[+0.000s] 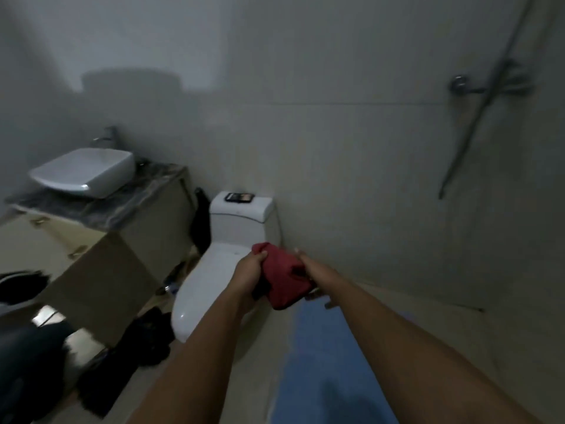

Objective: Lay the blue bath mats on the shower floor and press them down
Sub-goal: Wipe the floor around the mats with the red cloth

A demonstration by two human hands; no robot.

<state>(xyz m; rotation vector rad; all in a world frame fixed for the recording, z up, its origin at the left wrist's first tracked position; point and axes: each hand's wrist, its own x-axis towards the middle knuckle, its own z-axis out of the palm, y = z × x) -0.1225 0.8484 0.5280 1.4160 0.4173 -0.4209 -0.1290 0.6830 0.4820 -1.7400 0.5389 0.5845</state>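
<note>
While both bare arms reach forward from the bottom edge, the left hand (250,266) and the right hand (305,264) grip a bunched red cloth (282,278) between them, the fingers of each closed on its folds; it hangs in the air just in front of the toilet. Below the arms a flat blue bath mat (321,356) lies on the pale tiled shower floor (428,307), running from near the far wall toward the bottom of the view, where it is cut off. Its left edge sits just beside the base of the white ceramic toilet (211,280). A small dark rectangular object (239,197), too blurred to identify, rests on the toilet's cistern lid.

Plain pale tiles cover the walls, and the room is dim. On the right wall a chrome shower mixer (461,85) and a thin metal hose (464,139) are smeared by blur. To the left, a white rectangular basin (85,171) with a chrome tap (107,136) behind it sits on a dark marbled bench (122,206) above beige cabinet drawers (61,240). Dark cloth-like heaps (146,338) lie on the floor at the cabinet's foot, and their shape is hard to make out. Another dark mass at the left edge is cut off. Whether a second mat lies on the floor cannot be told.
</note>
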